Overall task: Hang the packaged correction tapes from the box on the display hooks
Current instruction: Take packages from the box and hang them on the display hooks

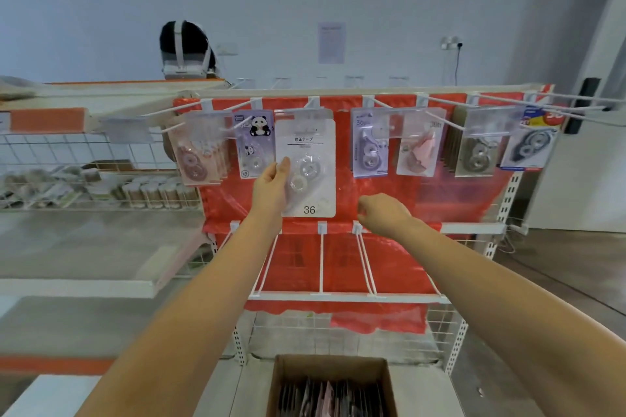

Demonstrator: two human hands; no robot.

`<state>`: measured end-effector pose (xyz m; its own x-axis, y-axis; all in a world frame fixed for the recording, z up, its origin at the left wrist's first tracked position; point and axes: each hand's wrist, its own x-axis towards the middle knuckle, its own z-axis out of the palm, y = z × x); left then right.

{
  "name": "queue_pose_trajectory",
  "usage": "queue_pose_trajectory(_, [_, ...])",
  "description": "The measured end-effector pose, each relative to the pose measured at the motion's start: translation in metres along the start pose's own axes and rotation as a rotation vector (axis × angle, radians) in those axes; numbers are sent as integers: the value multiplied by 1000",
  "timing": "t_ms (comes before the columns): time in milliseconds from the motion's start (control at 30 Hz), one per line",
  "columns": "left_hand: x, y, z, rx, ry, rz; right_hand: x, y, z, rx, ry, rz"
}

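Holding white correction tape pack (306,166) at hook (313,104) in left hand (271,184) fingers; right hand (382,213) loosely curled, empty; next threading hang-hole onto hook

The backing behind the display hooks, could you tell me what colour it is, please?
Red-orange: the glossy backing sheet, seen in the head view.

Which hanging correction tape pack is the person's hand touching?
The white pack marked 36, third from the left; the left hand holds its edge. The others hang untouched.
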<state>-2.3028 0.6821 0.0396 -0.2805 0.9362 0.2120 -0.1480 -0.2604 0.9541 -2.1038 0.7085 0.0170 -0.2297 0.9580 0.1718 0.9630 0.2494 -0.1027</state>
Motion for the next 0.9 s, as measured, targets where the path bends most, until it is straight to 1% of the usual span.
queue_pose_trajectory(300, [35, -12, -2, 91, -22, -34, 30, -10, 22, 15, -42, 18])
queue_pose_trajectory(533, [105, -31, 11, 133, -13, -15, 70, -10, 38, 46, -45, 114])
queue_pose_trajectory(633, [132, -40, 21, 177, 17, -49, 85, -5, 48, 81, -60, 163])
queue_pose_trajectory(700, [147, -40, 28, 144, 17, -82, 93, -3, 52, 102, -73, 190])
queue_pose_trajectory(800, [170, -45, 33, 144, -38, -111, 101, -2, 59, 112, -87, 215])
queue_pose_trajectory(900, [187, -55, 38, 113, -15, -49, 105, -1, 67, 102, -102, 234])
